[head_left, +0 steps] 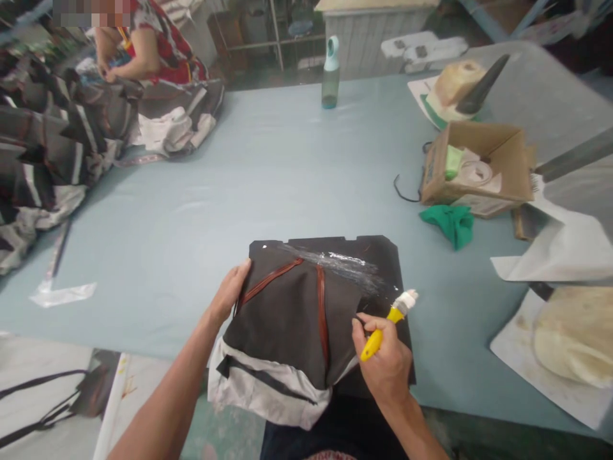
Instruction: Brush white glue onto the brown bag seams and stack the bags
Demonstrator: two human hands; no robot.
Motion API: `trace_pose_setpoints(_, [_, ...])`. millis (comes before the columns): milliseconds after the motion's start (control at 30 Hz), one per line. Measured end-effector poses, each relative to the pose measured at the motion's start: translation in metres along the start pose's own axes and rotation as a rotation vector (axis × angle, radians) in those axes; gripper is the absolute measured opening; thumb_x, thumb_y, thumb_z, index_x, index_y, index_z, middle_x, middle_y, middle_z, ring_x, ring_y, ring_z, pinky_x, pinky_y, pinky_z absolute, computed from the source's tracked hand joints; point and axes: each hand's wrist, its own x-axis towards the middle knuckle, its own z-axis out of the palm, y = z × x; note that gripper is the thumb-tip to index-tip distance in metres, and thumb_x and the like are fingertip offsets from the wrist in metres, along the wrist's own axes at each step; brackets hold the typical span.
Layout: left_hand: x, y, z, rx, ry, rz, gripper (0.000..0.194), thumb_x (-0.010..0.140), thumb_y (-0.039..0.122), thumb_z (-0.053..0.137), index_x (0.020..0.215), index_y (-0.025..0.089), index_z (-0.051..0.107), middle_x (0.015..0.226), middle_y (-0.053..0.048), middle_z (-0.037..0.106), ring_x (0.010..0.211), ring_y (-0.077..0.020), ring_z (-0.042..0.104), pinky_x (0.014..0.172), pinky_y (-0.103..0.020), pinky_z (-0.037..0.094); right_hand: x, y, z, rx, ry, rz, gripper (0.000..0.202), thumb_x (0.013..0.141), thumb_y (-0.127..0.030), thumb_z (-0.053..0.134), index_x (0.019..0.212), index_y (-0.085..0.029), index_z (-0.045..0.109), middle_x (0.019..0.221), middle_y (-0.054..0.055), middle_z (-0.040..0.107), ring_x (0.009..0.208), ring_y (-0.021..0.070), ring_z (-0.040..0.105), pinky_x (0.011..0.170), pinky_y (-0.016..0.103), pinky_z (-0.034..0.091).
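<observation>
A dark grey fabric piece (292,313) with reddish-brown zips and a light lining (268,386) lies over a stiff black panel (390,255). Wet whitish streaks of what looks like glue (349,262) run across the panel's upper part. My left hand (233,287) grips the left edge of fabric and panel, its fingertips partly hidden. In my right hand (385,354) is a yellow-handled paintbrush (395,314), white-coated bristles pointing up and right. Thumb and forefinger of that same hand pinch the fabric's right edge.
A cardboard box (498,166) with a tape roll stands at the right, a green cloth (453,223) before it. Behind stands a water bottle (330,80). Grey fabric pieces (57,140) are heaped at the left, near another person (158,45). White sheets (560,236) lie right.
</observation>
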Motion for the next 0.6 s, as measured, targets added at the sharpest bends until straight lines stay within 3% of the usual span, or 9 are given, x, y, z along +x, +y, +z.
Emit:
trace_pose_setpoints(167, [-0.013, 0.001, 0.016, 0.396, 0.177, 0.058, 0.098, 0.072, 0.07, 0.079, 0.149, 0.017, 0.051, 0.158, -0.023, 0.053, 0.147, -0.0435, 0.05, 0.124, -0.056, 0.035, 0.005, 0.013, 0.006, 0.0, -0.048, 0.024, 0.02, 0.103, -0.035, 0.066, 0.093, -0.023, 0.053, 0.088, 0.009, 0.083, 0.07, 0.022, 0.082, 0.058, 0.025, 0.061])
trace_pose_setpoints(400, [-0.02, -0.021, 0.055, 0.696, 0.419, 0.134, 0.073, 0.092, 0.053, 0.064, 0.151, 0.014, 0.048, 0.15, -0.023, 0.059, 0.144, -0.0418, 0.052, 0.119, -0.056, 0.041, 0.017, 0.028, 0.015, 0.058, -0.11, 0.016, 0.021, 0.102, -0.033, 0.068, 0.092, -0.023, 0.053, 0.087, 0.008, 0.083, 0.069, 0.0208, 0.082, 0.057, 0.023, 0.06])
trace_pose_setpoints(600, [-0.014, -0.038, 0.063, 0.765, 0.599, 0.143, 0.045, 0.098, 0.046, 0.058, 0.135, 0.021, 0.06, 0.128, -0.015, 0.072, 0.124, -0.0338, 0.066, 0.105, -0.048, 0.052, 0.023, 0.037, 0.011, 0.148, -0.199, -0.008, 0.023, 0.101, -0.036, 0.068, 0.093, -0.024, 0.051, 0.088, 0.009, 0.083, 0.071, 0.0206, 0.082, 0.059, 0.025, 0.062])
